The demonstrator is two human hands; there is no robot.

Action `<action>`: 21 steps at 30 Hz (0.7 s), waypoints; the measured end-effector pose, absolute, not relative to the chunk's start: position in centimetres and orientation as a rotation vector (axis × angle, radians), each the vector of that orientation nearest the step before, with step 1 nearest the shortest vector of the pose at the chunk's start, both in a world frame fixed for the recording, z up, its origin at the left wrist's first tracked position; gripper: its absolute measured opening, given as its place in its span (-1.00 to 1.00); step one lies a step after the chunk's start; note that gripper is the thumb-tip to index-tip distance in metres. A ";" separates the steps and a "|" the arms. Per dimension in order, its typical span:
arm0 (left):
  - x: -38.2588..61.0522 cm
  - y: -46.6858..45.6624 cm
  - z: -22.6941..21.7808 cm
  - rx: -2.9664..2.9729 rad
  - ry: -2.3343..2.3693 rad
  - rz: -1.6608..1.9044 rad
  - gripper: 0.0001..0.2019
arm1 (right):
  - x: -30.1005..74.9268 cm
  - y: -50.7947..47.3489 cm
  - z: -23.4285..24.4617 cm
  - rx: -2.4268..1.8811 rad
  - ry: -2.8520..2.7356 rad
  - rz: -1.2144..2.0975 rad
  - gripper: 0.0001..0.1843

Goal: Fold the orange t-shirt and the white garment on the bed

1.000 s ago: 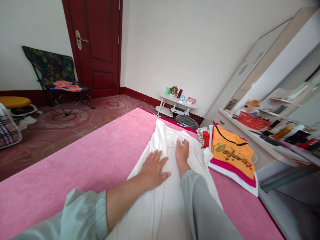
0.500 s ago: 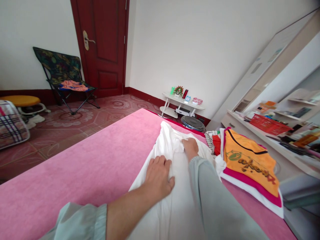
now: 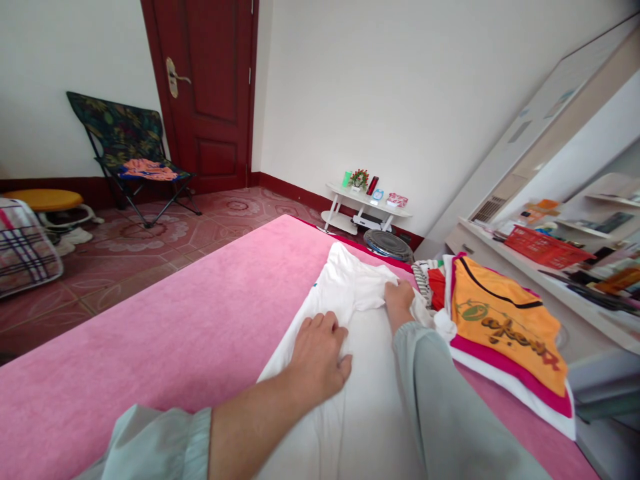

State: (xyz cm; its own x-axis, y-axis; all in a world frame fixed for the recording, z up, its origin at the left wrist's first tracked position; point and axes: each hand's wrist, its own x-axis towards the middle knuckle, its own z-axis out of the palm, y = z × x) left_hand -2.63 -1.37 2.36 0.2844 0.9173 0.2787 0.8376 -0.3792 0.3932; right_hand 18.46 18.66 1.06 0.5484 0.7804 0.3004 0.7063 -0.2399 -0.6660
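Note:
A white shirt (image 3: 370, 373) lies lengthwise on a pink bedspread (image 3: 210, 300), with its far part folded and wrinkled. My left hand (image 3: 320, 353) rests on the shirt's left side, palm down, fingers loosely bent and thumb apart. Farther forward, my right hand (image 3: 399, 297) pinches the edge of the folded white fabric; its fingertips are partly hidden. To the right of that hand is a stack of clothes, topped by an orange garment (image 3: 505, 327) with printed lettering. Striped and red cloth shows at the stack's left side.
A white desk (image 3: 530, 263) with a red basket (image 3: 547, 247) stands at the right. Past the bed's far edge are a small white table (image 3: 370, 200) and a round dark lidded object (image 3: 387, 245). A folding chair (image 3: 130, 147) and a yellow stool (image 3: 45, 199) are at the left.
My right hand has moved to the right, drawing the folded white fabric with it and spreading it out. My left hand stays nearly in place on the shirt.

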 end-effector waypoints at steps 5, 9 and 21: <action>-2.6 -1.6 2.3 2.357 1.649 0.759 -0.74 | 18.1 17.1 1.6 -1.899 -1.270 0.242 -0.41; -2.7 -1.6 2.3 2.364 1.636 0.770 -0.74 | 16.7 13.6 2.2 -1.663 -1.463 0.566 -0.08; -2.8 -1.7 2.5 2.331 1.656 0.785 -0.75 | 15.3 13.3 4.4 -1.680 -1.929 -0.204 -0.63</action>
